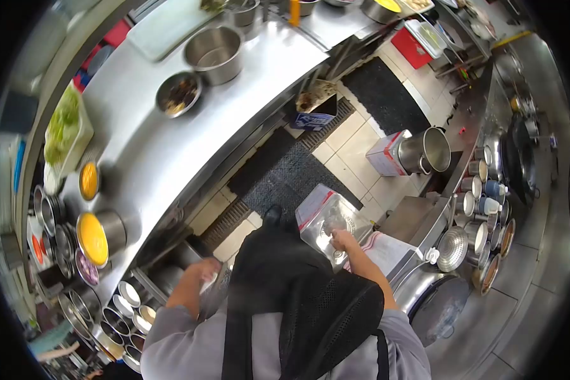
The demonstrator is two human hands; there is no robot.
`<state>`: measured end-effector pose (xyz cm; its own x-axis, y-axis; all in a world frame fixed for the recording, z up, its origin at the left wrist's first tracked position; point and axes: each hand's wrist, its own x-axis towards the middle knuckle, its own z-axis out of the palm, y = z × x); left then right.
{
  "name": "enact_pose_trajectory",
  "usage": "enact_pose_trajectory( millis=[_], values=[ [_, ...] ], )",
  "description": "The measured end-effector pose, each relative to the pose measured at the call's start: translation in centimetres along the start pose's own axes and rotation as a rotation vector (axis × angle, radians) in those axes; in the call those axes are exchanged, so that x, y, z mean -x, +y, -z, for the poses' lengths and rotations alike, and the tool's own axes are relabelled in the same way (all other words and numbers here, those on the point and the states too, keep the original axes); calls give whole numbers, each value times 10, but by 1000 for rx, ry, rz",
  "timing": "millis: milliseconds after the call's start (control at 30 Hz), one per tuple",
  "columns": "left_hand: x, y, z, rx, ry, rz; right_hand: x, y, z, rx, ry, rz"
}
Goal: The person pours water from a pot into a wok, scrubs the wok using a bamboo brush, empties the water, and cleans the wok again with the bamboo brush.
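Note:
My right hand [342, 240] is over the shiny top of a square metal tin [318, 239] with a red and white side. Its fingers look curled, and what they hold, if anything, is hidden. My left hand [204, 270] is low on the other side, beside an open steel compartment [168, 277] under the counter. That hand is blurred, with something whitish below it that I cannot make out. Near my right forearm lies a white cloth with red stripes [381, 252].
On the curved steel counter [147, 161] stand a steel pot [214, 56], a bowl of dark food [179, 95], a container of yellow sauce [93, 237] and a tub of lettuce [63, 134]. Another tin [384, 155] bears a large pot [425, 152]. A black mat [291, 168] covers floor tiles.

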<state>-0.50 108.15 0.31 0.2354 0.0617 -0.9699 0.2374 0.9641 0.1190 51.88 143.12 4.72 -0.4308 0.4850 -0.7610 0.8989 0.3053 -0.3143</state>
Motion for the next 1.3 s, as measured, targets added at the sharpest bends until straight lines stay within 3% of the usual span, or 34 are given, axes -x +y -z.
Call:
enact_pose_trajectory(
  millis=[100, 200, 367, 433, 500, 567, 667, 767, 867, 967, 1100, 1167, 1233, 1300],
  values=[
    [57, 159, 21, -25, 312, -29, -20, 30, 47, 2, 67, -22],
    [60, 230, 33, 26, 375, -75, -54, 62, 106, -9, 38, -17],
    [63, 262, -9, 174, 334, 39, -124, 122, 204, 154, -92, -18],
    [55, 257, -34, 369, 358, 77, -147, 141, 244, 176, -113, -16],
    [52, 260, -57, 188, 350, -25, -177, 162, 280, 205, -144, 19],
    [40, 274, -68, 194, 273, 131, -205, 193, 297, 233, -130, 53],
    [19, 322, -79, 720, 265, 202, -249, 239, 342, 323, -161, 76],
    [3, 383, -64, 677, 256, 0, -273, 246, 423, 416, -192, 66],
    [24, 464, -50, 656, 411, 36, -309, 257, 483, 472, -244, 44],
    [15, 493, -55, 775, 458, -35, -362, 274, 528, 519, -256, 23],
    [22, 554, -133, 883, 684, -87, -451, 290, 561, 553, -295, 47],
    [0, 544, -180, 1147, 510, -134, -471, 291, 575, 604, -313, 67],
    [-22, 544, -237, 1219, 441, -91, -499, 297, 589, 653, -267, 114],
    [-17, 550, -289, 1415, 173, -112, -544, 298, 594, 694, -369, 130]
  ],
)
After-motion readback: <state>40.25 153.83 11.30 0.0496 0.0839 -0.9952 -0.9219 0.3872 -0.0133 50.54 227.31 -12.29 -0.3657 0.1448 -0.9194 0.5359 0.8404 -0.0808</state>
